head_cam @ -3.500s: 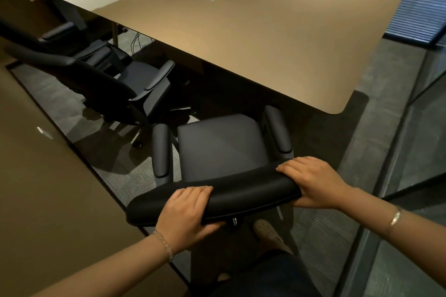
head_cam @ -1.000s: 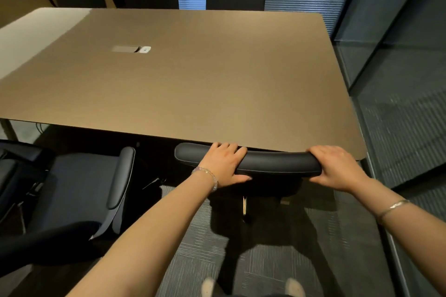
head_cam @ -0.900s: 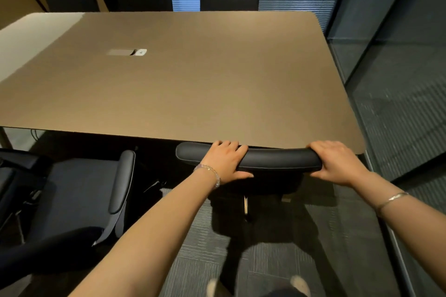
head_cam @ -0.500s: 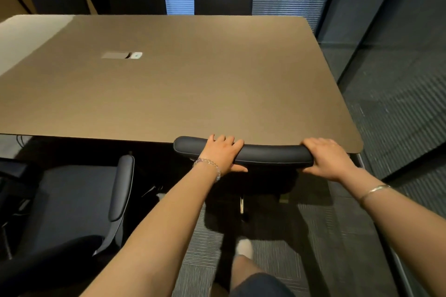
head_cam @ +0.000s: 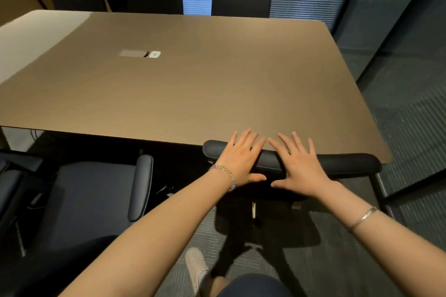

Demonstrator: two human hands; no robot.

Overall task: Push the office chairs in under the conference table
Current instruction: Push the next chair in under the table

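Observation:
A black office chair sits tucked against the near edge of the brown conference table [head_cam: 193, 84]; only the top of its backrest [head_cam: 347, 163] and its base show. My left hand [head_cam: 241, 160] and my right hand [head_cam: 299, 166] are side by side over the middle of that backrest, fingers spread flat and pointing at the table, gripping nothing. A second black chair [head_cam: 82, 200] stands to the left, its seat and armrest out from under the table.
Three more dark chairs [head_cam: 241, 0] line the far side of the table. A glass wall [head_cam: 410, 79] runs close along the right. A small cable box [head_cam: 140, 53] is set in the tabletop. My foot [head_cam: 196, 265] is on the carpet below.
The chair went from well out on the carpet to in under the table. Both hands have let go of the backrest ends and come together at its middle, fingers spread.

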